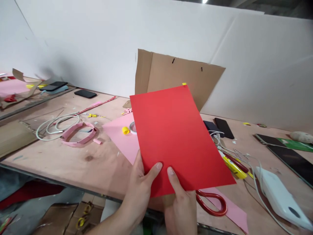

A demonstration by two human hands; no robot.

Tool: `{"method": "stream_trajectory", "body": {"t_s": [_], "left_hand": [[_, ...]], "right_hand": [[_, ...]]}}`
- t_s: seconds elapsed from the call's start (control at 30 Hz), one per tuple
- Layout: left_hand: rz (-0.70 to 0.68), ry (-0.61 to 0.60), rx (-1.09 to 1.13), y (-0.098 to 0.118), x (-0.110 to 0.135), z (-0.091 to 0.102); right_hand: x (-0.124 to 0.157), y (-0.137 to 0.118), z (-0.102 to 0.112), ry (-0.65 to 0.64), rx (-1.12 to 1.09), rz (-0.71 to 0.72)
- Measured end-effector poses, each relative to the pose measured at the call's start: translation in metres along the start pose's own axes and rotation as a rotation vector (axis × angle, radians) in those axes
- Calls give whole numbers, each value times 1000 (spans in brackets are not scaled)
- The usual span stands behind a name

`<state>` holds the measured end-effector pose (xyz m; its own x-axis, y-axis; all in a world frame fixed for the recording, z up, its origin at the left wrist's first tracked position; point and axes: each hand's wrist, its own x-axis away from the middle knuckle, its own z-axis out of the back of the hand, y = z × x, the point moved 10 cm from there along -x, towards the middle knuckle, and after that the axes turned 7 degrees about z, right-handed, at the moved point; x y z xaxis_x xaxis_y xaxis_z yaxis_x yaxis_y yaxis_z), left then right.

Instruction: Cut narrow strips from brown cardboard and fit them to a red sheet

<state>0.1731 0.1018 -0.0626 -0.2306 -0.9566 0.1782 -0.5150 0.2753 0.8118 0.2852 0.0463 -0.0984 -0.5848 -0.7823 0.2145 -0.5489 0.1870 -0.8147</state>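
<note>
While I hold the red card sheet [171, 137] up at the centre of the frame, my left hand [139, 187] and my right hand [181, 212] both close on its lower edge, thumbs on top and fingers hidden beneath, a small gap between them. The sheet tilts above the plywood table [88, 169] and covers part of a pink paper sheet [121, 137], with a yellow paper curl [125, 130] and a tape roll [132, 127] on it. Red-handled scissors [211, 203] lie just right of my right hand. At lower right sits a white corded device [281, 197], perhaps a glue gun. A cardboard panel [181, 73] stands behind the sheet, and at left a pink paper band [78, 133] lies beside a coiled white cable [57, 125].
</note>
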Motion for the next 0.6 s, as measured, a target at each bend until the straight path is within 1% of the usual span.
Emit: {"method": "stream_trajectory", "body": {"t_s": [0.03,0.1,0.17,0.23,0.33,0.43,0.5,0.53,0.57,0.6], "left_hand": [[-1,0,-15,-2,1,1],[-24,16,-72,2,1,5],[-64,20,-161,11,-2,7],[-95,-7,-220,21,-5,6],[-74,-66,-175,24,-7,2],[-51,-78,-96,20,-3,0],[-50,-66,-80,20,1,1],[-60,-50,-83,22,1,3],[-83,-23,-106,28,1,7],[-137,11,-166,39,0,12]], "right_hand": [[-1,0,0,4,-4,11],[-4,1,-1,-36,11,11],[-8,1,-1,-89,52,-17],[-10,0,2,-115,109,-49],[-9,-4,8,-115,136,-50],[-1,-2,3,-192,103,-58],[7,5,1,-264,96,-94],[11,9,3,-280,90,-116],[13,12,7,-275,78,-139],[13,13,13,-253,65,-152]]}}
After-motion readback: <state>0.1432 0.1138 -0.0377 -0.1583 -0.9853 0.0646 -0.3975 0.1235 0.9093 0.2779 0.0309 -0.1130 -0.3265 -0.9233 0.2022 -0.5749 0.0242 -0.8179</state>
